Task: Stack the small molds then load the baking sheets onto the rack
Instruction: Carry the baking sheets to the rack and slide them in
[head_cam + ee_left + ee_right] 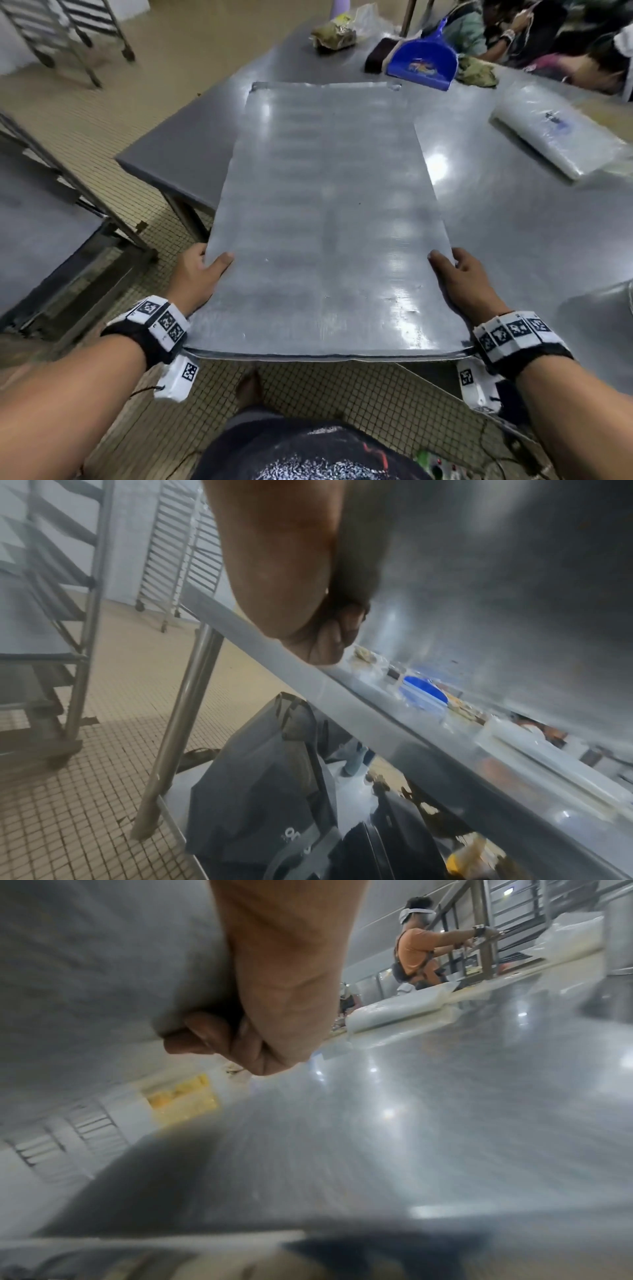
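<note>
A large flat metal baking sheet (325, 212) is held out in front of me, its near end past the steel table's (513, 233) edge. My left hand (202, 270) grips its left edge, thumb on top and fingers curled beneath (329, 642). My right hand (459, 274) grips the right edge the same way, fingers (202, 1039) curled under the sheet's underside (103, 961). No small molds are in view. Tall tray racks (65, 31) stand on the tiled floor at the far left, also shown in the left wrist view (178, 553).
On the table's far end lie a blue dustpan (423, 63), a crumpled bag (334, 34) and a clear plastic packet (561, 133). A second rack frame (51, 205) stands close on my left. People sit at the far right; another person (418, 950) works by a rack. Dark bags (274, 791) lie under the table.
</note>
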